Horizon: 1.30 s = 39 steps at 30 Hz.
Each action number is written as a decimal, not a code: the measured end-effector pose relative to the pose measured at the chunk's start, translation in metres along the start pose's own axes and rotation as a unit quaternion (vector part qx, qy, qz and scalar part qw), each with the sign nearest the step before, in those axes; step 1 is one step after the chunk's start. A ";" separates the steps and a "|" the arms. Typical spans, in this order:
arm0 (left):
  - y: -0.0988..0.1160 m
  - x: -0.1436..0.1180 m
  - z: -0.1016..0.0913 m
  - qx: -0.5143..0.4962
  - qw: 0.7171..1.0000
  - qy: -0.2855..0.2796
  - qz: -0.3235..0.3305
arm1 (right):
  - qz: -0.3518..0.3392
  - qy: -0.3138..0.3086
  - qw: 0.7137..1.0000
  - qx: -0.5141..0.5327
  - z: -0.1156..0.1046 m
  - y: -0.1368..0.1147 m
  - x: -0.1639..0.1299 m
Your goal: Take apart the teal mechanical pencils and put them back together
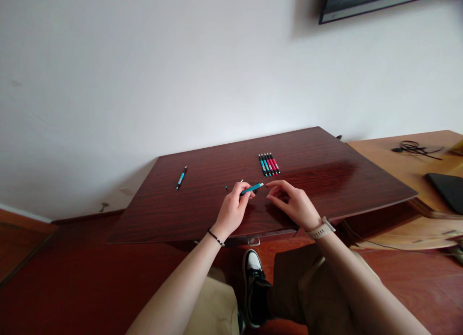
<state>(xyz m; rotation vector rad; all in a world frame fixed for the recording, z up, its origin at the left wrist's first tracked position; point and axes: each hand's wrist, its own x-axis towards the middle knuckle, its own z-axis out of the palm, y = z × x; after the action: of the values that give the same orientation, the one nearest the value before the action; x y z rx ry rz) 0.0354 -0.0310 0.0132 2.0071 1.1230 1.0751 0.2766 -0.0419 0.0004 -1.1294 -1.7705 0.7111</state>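
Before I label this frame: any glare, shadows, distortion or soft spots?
Head view: reddish sheen on the tabletop, right of the pen row; soft shadow on the wall left of the screen; forearms look stretched, likely wide-angle; teal pen in the left hand slightly soft, no print legible.

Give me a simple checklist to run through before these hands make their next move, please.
1. Left hand has a grip on the teal pen: ok.
2. Right hand free of small parts: cannot tell; too little detail at its fingertips.
3. Row of pens apart from both hands: ok, it lies beyond them.
4. Lone pen flat on the table: ok, well left of the row.
5. No loose bits nearby: not ok; a small teal piece lies beside the left hand.
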 end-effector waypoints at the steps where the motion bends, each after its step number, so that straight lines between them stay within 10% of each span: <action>1: 0.000 0.001 0.000 -0.013 1.000 0.009 -0.005 | -0.001 0.000 1.000 -0.002 0.000 0.001 0.000; 21: -0.001 0.006 -0.007 -0.172 0.979 0.087 -0.072 | -0.004 -0.006 1.000 -0.027 0.000 0.002 0.000; 39: -0.005 0.009 -0.025 -0.453 0.863 0.162 -0.154 | 0.001 -0.003 0.999 -0.032 -0.001 0.004 0.001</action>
<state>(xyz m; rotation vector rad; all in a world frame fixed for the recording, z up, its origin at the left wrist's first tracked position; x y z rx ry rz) 0.0145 -0.0175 0.0249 0.8985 0.8043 1.4342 0.2785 -0.0395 -0.0021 -1.1734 -1.8074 0.6640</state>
